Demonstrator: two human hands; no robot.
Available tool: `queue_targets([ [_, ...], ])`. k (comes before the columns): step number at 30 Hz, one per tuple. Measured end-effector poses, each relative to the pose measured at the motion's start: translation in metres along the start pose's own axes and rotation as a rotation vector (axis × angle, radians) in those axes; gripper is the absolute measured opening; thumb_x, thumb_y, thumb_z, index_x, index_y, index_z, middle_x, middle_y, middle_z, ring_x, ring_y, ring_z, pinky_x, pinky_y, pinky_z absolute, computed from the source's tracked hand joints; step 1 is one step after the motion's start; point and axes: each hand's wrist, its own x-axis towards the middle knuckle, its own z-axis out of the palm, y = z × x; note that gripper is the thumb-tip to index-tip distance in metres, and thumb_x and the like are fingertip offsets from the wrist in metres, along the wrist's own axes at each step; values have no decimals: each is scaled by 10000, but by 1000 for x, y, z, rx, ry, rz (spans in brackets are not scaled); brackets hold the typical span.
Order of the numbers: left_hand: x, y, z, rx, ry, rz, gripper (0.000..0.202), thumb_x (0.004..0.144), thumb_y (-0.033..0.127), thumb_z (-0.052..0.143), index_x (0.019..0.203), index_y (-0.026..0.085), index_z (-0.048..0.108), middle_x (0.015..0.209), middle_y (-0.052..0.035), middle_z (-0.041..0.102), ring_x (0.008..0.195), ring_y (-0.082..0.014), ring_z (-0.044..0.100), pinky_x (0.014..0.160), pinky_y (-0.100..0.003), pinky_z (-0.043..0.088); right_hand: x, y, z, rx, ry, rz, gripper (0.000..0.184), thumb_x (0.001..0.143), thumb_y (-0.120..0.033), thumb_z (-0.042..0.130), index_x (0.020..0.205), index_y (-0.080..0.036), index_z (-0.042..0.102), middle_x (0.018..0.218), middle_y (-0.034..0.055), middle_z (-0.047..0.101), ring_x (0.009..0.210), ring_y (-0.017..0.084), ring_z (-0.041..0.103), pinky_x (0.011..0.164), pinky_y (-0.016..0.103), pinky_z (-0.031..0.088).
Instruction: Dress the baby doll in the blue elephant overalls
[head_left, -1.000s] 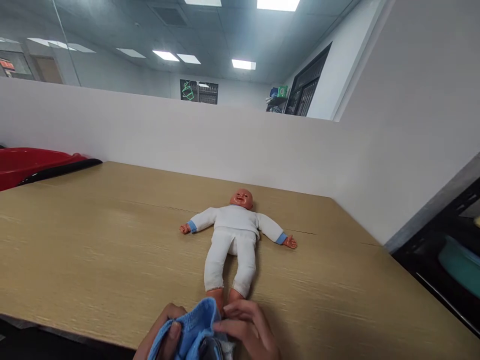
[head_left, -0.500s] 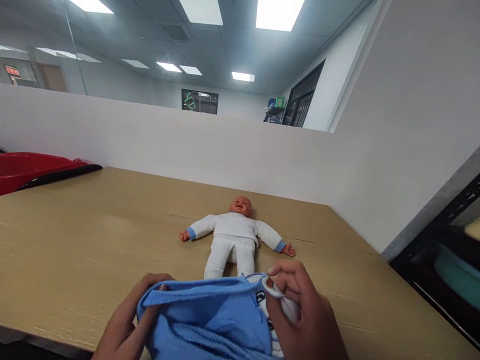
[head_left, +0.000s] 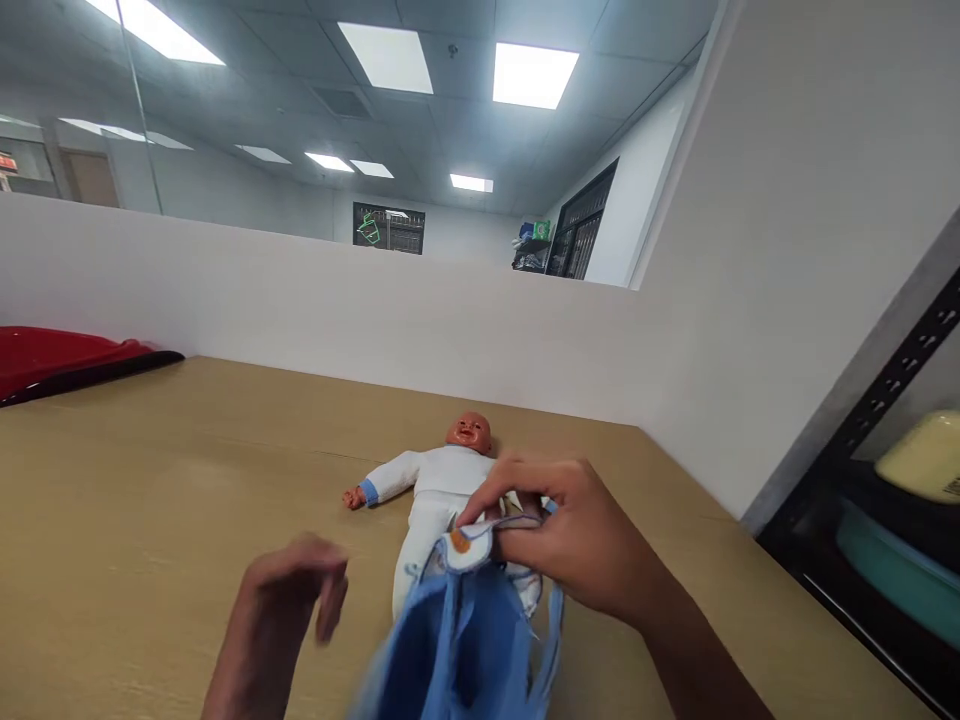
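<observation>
A baby doll (head_left: 439,480) in a white suit with blue cuffs lies on its back on the wooden table (head_left: 150,470), head towards the far partition. My right hand (head_left: 570,535) is raised over the doll's body and pinches the top of a blue cloth garment (head_left: 465,640) with a white printed part, which hangs down in front of the doll's legs. My left hand (head_left: 289,605) is blurred, off the garment to its left, fingers loosely apart and holding nothing. The doll's right-side arm and its legs are hidden by the hand and garment.
A white partition (head_left: 300,310) runs along the table's far edge and a white wall stands to the right. A red tub with a black rim (head_left: 67,360) sits at the far left. A dark metal shelf (head_left: 885,500) at the right holds teal and yellow items.
My right hand has lifted the blue garment up by one end so it hangs. My left hand has let go of it and moved off to the left. The view tilted a little.
</observation>
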Motion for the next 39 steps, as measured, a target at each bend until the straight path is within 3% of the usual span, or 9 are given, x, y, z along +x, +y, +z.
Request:
queue_targets([
  [4, 26, 21, 24, 199, -206, -10, 531, 887, 406, 795, 1367, 326, 584, 1329, -49, 639, 1155, -285, 622, 961, -333, 539, 17, -6, 8, -50, -5, -16, 217, 773, -116, 804, 870, -309, 823, 777, -76, 691, 682, 105, 522, 582, 226, 338],
  [8, 49, 33, 39, 176, -344, -72, 280, 950, 401, 657, 1175, 242, 700, 1145, -59, 711, 1069, -291, 650, 921, -331, 541, 17, -2, 10, -69, 45, 53, 302, 793, -185, 795, 1070, -304, 774, 910, -38, 716, 729, 130, 602, 602, 221, 427],
  [11, 59, 31, 37, 178, -282, -35, 224, 932, 353, 584, 1082, 211, 672, 1023, -56, 705, 947, -262, 664, 761, -284, 523, 3, 15, 7, -64, 16, 53, 525, 789, -255, 837, 1285, -332, 681, 1077, -2, 724, 874, 174, 661, 722, 262, 528],
  [15, 58, 24, 28, 294, -113, 21, 255, 881, 272, 544, 1124, 230, 608, 948, -21, 668, 801, -209, 624, 607, -236, 460, -8, 37, 6, -103, -62, 128, 130, 886, -349, 767, 974, -258, 738, 772, -38, 644, 683, 149, 592, 601, 251, 458],
  [20, 30, 22, 23, 507, -7, 115, 239, 872, 290, 620, 1110, 263, 626, 944, -7, 653, 733, -190, 609, 606, -215, 499, 19, 41, -2, -293, 367, -49, 201, 870, -94, 632, 951, -244, 739, 866, -20, 637, 721, 134, 576, 699, 278, 474],
  [23, 19, 23, 27, 531, -40, 138, 256, 855, 297, 642, 1111, 276, 639, 847, 13, 647, 656, -183, 615, 597, -217, 504, 36, 41, -2, -259, 315, -118, 311, 853, -110, 666, 1117, -263, 729, 1062, 15, 656, 884, 156, 631, 825, 298, 545],
  [28, 37, 19, 31, 515, -28, 82, 327, 933, 390, 603, 1234, 275, 546, 720, 60, 585, 555, -171, 580, 534, -216, 481, 9, 54, 39, -263, 276, -47, 833, 869, -142, 646, 1600, -331, 296, 1423, 75, 560, 1248, 225, 584, 1099, 410, 522],
  [34, 52, 15, 29, 517, 30, 61, 344, 944, 429, 571, 1247, 270, 540, 697, 62, 561, 536, -177, 570, 504, -226, 452, -37, 78, 99, -281, 561, -158, 193, 874, -206, 675, 861, -257, 489, 688, -52, 547, 549, 123, 566, 519, 209, 505],
  [39, 39, 23, 38, 412, -51, -25, 400, 916, 397, 610, 1302, 301, 564, 726, 50, 587, 576, -188, 595, 550, -232, 472, -33, 119, 126, -116, 328, -175, 481, 758, -217, 639, 1238, -255, 641, 1127, 93, 736, 1005, 262, 752, 843, 314, 652],
])
